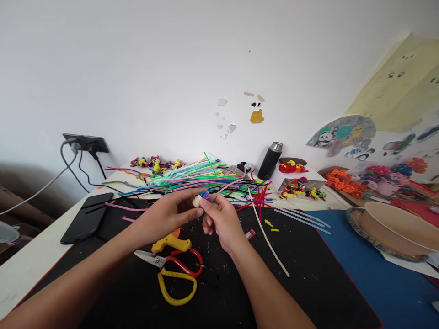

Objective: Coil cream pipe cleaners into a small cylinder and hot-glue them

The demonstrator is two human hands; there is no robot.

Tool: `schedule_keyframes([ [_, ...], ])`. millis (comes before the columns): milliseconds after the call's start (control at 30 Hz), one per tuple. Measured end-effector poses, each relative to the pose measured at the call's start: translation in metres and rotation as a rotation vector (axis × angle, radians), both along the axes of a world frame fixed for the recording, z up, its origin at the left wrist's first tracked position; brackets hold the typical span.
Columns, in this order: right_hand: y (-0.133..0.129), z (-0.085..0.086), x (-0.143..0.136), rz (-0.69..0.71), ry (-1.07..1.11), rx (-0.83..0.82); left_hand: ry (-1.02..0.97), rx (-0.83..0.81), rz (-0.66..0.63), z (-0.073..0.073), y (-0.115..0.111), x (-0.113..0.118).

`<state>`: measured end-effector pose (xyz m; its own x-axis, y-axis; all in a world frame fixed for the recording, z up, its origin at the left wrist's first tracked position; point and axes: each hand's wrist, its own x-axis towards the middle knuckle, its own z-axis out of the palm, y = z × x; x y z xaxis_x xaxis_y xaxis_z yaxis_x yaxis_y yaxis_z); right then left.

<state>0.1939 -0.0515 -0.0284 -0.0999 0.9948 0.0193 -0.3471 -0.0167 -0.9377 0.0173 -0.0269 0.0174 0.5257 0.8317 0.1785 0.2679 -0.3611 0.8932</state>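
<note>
Between my two hands, above the black mat (226, 292), is a small pipe-cleaner figure (205, 195), cream on one side and blue and purple on the other. My left hand (174, 210) pinches its cream side between thumb and fingers. The thumb and forefinger of my right hand (221, 217) close on the blue and purple side, and the other fingers curl below. My fingers cover much of the figure. Under my left wrist lie scissors (178, 278) with one red and one yellow handle, blades apart, and a yellow glue gun (171, 243).
A heap of coloured pipe cleaners (192, 176) lies behind my hands. One cream pipe cleaner (269, 242) and several glue sticks (305, 219) are on the right. A phone (87, 218), a black flask (270, 161), a white box (302, 178) and a bowl (401, 226) stand around the mat.
</note>
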Motion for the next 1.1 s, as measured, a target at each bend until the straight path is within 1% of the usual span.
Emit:
schedule_keyframes([
  [67,0.0,-0.001,0.0,-0.001,-0.003,0.003,0.058,0.099,0.059,-0.001,-0.002,0.001],
  [133,0.001,-0.002,0.0,-0.005,-0.011,0.014,0.114,0.161,0.084,-0.001,-0.002,0.002],
  [267,0.002,-0.004,0.001,0.015,-0.032,0.017,0.166,0.202,0.067,0.0,-0.003,0.004],
  [367,0.002,-0.005,0.002,0.024,-0.052,0.023,0.19,0.247,0.109,0.0,-0.003,0.005],
  [500,0.002,-0.005,0.002,0.038,-0.057,0.048,0.193,0.305,0.177,-0.005,-0.002,0.006],
  [667,0.002,-0.006,0.002,0.039,-0.061,0.065,0.192,0.282,0.219,-0.009,0.003,0.006],
  [800,0.004,-0.009,0.001,0.028,-0.082,0.071,0.193,0.206,0.217,-0.012,0.006,0.005],
  [967,0.005,-0.009,0.001,0.025,-0.095,0.075,0.168,0.189,0.217,-0.016,0.009,0.006],
  [1100,0.006,-0.008,0.0,0.008,-0.097,0.065,0.13,0.133,0.211,-0.021,0.012,0.008],
])
